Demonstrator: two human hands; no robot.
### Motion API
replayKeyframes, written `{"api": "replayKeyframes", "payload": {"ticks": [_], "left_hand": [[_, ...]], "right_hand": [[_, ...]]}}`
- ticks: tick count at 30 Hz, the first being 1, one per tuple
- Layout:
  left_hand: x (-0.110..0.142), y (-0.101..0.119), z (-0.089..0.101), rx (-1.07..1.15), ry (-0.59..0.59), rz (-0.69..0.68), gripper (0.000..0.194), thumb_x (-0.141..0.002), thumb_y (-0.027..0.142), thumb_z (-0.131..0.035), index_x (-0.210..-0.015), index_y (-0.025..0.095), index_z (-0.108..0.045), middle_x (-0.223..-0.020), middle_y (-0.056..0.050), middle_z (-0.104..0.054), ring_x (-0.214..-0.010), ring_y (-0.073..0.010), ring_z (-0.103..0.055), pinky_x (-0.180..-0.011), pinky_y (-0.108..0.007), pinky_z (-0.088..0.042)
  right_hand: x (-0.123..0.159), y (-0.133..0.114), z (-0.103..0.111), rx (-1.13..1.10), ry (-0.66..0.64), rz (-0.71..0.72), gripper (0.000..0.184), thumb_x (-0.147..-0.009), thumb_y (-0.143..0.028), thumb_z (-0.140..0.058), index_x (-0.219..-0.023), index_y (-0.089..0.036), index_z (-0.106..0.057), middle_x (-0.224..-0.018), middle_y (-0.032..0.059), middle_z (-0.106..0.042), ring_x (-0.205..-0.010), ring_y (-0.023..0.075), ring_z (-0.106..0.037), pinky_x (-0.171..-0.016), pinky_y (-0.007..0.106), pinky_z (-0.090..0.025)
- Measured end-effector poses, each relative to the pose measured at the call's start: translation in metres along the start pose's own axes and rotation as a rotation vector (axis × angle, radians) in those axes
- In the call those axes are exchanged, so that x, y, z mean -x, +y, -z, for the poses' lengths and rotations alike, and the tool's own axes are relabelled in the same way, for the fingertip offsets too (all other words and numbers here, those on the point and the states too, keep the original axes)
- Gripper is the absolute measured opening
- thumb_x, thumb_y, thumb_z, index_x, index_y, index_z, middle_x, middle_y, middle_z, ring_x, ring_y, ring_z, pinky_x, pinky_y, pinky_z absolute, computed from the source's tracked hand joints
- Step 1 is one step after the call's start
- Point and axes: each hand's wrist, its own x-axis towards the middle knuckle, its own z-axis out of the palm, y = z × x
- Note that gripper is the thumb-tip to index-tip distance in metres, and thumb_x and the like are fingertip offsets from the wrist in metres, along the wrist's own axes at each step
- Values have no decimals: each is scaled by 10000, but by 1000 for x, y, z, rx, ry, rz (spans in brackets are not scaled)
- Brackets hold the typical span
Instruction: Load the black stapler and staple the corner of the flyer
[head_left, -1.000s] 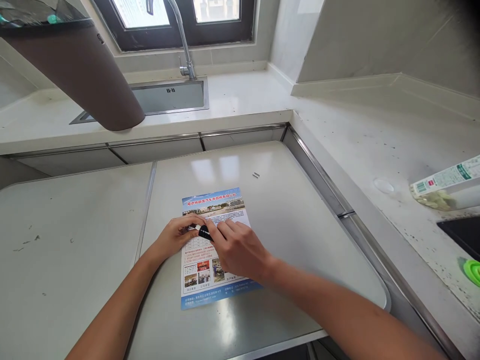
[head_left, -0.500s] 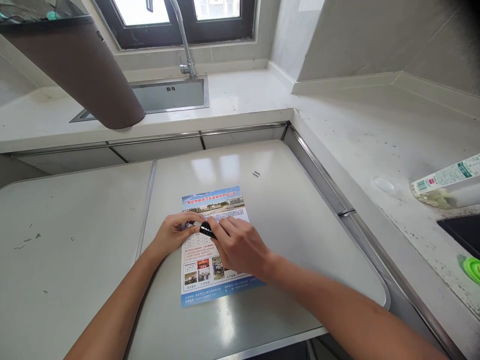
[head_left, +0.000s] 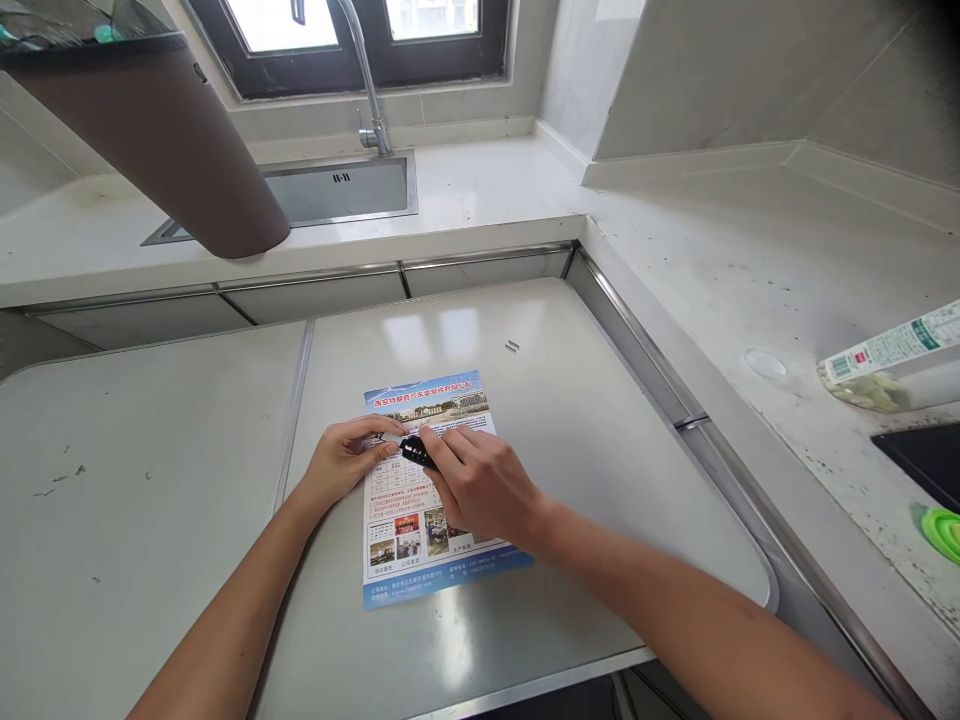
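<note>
Fingers of right hand (head_left: 487,478) holding glossy black object (head_left: 416,452) over printed leaflet (head_left: 401,505); left hand (head_left: 345,460) curving narrowly at its end, cannot tell if gripping. Work looking unfinished: object not yet released, metal strips (head_left: 512,348) lying apart on table (head_left: 600,450).

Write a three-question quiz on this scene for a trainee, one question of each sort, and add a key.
1. Count: how many small strips lie beyond the flyer?
2. Choose: what does the right hand hold?
A) bottle
B) black item
C) faucet
3. True or false: the flyer overhangs the table's near edge.

Key: 1. Two. 2. B. 3. False; it lies wholly on the table.
</note>
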Motion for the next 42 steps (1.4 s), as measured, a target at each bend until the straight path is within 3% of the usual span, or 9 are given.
{"api": "replayKeyframes", "payload": {"ticks": [11,27,35,42], "left_hand": [[1,-6,-1,46,24,10,167,-892,315,-778,-1027,220,-803,-1058,-90,-781,-1071,-241,-708,-982,-374,-552],[1,2,-2,77,-18,26,226,-873,343,-801,-1049,202,-810,-1078,-118,-790,-1047,-263,-730,-951,-393,-577],[3,0,11,-30,5,-64,135,-895,306,-780,-1006,255,-837,-1074,-89,-807,-1036,-255,-756,-946,-402,-597],[1,1,12,49,-246,-137,176,-910,379,-758,-1003,255,-841,-1037,-120,-813,-1093,-304,-739,-1035,-524,-557]], "right_hand": [[0,1,0,15,19,22,416,-1037,-200,-438,-1399,-20,-535,-994,149,-697,-879,246,-608,-735,369,-477],[2,9,-2,-60,33,42,395,-1051,-234,-449,-1404,-65,-503,-1018,140,-698,-911,247,-622,-753,368,-474],[1,32,-2,-83,48,123,390,-1054,-274,-459,-1392,-82,-501,-1028,126,-702,-929,238,-623,-757,356,-473],[2,41,5,52,35,416,447,-1018,-205,-440,-1431,-43,-490,-941,106,-691,-829,219,-597,-685,351,-423]]}}
